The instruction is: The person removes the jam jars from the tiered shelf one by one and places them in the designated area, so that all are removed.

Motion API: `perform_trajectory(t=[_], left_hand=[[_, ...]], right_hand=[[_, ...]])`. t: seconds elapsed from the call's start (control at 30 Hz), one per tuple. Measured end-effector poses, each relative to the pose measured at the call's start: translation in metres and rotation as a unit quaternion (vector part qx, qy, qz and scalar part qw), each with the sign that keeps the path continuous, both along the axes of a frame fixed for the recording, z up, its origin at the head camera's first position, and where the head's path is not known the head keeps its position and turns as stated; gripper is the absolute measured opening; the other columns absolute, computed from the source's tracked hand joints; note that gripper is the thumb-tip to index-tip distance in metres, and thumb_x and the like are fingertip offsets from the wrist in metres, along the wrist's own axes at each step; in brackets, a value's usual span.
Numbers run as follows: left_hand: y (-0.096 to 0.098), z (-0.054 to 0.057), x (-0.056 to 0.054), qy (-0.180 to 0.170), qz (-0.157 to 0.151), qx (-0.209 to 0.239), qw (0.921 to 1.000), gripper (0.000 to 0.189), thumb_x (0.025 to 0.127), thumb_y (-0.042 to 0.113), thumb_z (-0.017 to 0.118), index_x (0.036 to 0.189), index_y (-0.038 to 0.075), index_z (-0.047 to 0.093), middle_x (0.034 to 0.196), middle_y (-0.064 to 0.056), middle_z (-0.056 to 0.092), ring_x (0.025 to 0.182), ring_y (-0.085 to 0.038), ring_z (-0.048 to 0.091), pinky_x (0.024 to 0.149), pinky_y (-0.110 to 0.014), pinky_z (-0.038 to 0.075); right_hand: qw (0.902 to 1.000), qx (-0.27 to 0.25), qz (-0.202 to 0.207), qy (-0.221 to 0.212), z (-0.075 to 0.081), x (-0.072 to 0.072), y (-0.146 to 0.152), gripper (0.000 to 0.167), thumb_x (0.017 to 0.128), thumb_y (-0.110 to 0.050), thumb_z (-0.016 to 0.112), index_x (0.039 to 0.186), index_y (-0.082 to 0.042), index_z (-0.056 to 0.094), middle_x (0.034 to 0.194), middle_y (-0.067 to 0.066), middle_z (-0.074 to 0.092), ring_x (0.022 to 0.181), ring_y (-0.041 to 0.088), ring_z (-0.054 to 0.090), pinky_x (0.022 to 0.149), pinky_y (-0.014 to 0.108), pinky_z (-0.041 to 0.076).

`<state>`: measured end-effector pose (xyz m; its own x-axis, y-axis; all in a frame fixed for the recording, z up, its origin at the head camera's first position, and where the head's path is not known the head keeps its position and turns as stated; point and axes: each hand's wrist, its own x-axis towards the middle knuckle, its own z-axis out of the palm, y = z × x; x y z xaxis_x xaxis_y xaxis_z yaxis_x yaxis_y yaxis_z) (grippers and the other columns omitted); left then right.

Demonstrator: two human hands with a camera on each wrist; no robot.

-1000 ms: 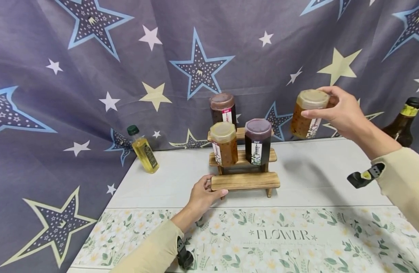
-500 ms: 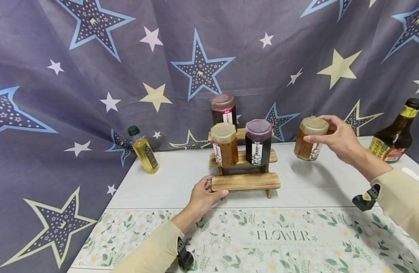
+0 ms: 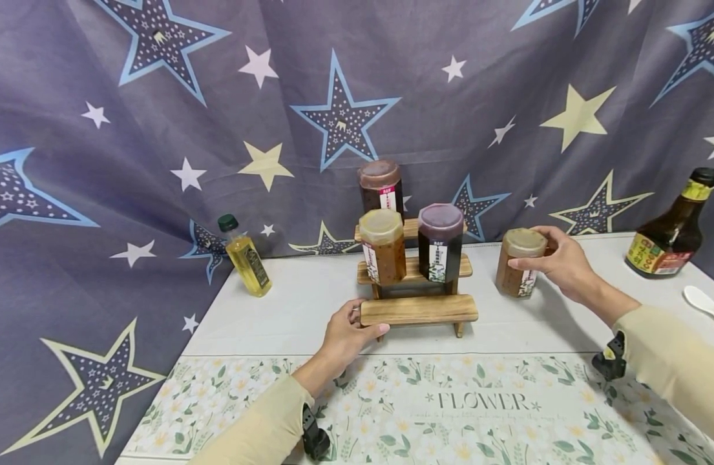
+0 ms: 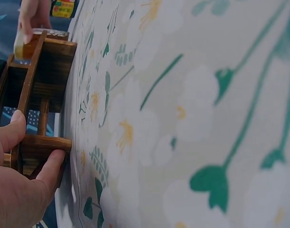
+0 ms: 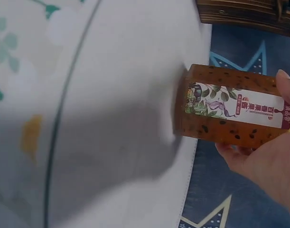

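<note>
My right hand [image 3: 563, 261] grips an orange-brown jar [image 3: 516, 278] near its pale lid, on the table right of the wooden rack. Dark seeds and a white label show on this jar [image 5: 230, 107] in the right wrist view. The left hand [image 3: 345, 332] holds the left end of the stepped wooden rack [image 3: 417, 310], thumb at the lowest step; in the left wrist view its fingers pinch the rack's end leg [image 4: 45, 142]. On the middle step stand an amber jar [image 3: 386, 255] and a dark purple-lidded jar [image 3: 440, 242]. Another dark jar [image 3: 381, 184] stands on the top step.
At the left stands a small bottle of yellow oil [image 3: 247, 258] with a green cap. A dark sauce bottle [image 3: 667, 232] and a white spoon [image 3: 705, 305] are at the right. A flowered mat [image 3: 479, 407] covers the front; a starry curtain [image 3: 217, 116] hangs behind.
My right hand has lowered the orange-brown jar from the air in front of the curtain down to the table. The left hand keeps its hold on the rack.
</note>
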<state>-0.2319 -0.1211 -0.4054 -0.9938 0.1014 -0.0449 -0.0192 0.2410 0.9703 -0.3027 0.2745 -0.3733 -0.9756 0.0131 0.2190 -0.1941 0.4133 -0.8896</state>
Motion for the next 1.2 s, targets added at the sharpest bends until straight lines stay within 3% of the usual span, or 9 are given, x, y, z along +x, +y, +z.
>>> perform_trajectory(t=[0.57,0.9,1.0,1.13,1.2], left_hand=[[0.000,-0.001,-0.001,-0.001,0.011,-0.003,0.9999,0.074,0.080,0.017,0.080,0.141,0.001,0.041,0.125,-0.015,0.059,0.109,-0.027,0.060,0.083,-0.033,0.054],[0.001,0.000,-0.001,-0.005,0.010,0.005,0.9999,0.074,0.080,0.015,0.080,0.142,0.002,0.041,0.123,-0.014,0.060,0.109,-0.026,0.060,0.084,-0.032,0.054],[0.002,0.000,-0.001,-0.005,0.007,0.008,0.9999,0.073,0.081,0.015,0.080,0.141,0.002,0.041,0.122,-0.014,0.060,0.108,-0.025,0.061,0.083,-0.032,0.054],[0.001,0.000,-0.001,-0.004,0.003,0.010,0.9999,0.071,0.081,0.014,0.079,0.140,0.003,0.042,0.121,-0.014,0.061,0.105,-0.024,0.062,0.081,-0.032,0.055],[0.001,-0.001,-0.002,-0.004,0.005,0.007,1.0000,0.070,0.081,0.015,0.080,0.139,0.003,0.043,0.120,-0.013,0.062,0.104,-0.024,0.062,0.080,-0.032,0.055]], right_hand=[[0.9999,0.002,0.008,-0.013,-0.007,0.002,-0.003,0.086,0.079,-0.019,0.081,0.144,-0.001,0.028,0.124,0.016,0.045,0.096,0.010,0.047,0.070,0.015,0.049],[0.9999,0.010,0.012,-0.005,-0.007,0.004,-0.004,0.087,0.081,-0.019,0.080,0.145,0.001,0.026,0.125,0.018,0.045,0.095,0.003,0.048,0.072,0.011,0.049],[0.9997,0.015,0.018,-0.009,-0.003,0.004,-0.003,0.091,0.082,-0.018,0.079,0.149,0.001,0.020,0.132,0.024,0.041,0.110,0.018,0.049,0.074,0.009,0.045],[0.9995,0.010,0.029,-0.011,0.014,0.001,0.000,0.097,0.085,-0.016,0.076,0.153,0.000,0.009,0.144,0.033,0.029,0.130,0.046,0.033,0.100,0.036,0.044],[0.9996,0.006,0.027,-0.006,0.027,-0.001,0.001,0.096,0.086,-0.016,0.075,0.154,-0.002,0.008,0.146,0.034,0.027,0.132,0.047,0.030,0.106,0.053,0.035]])
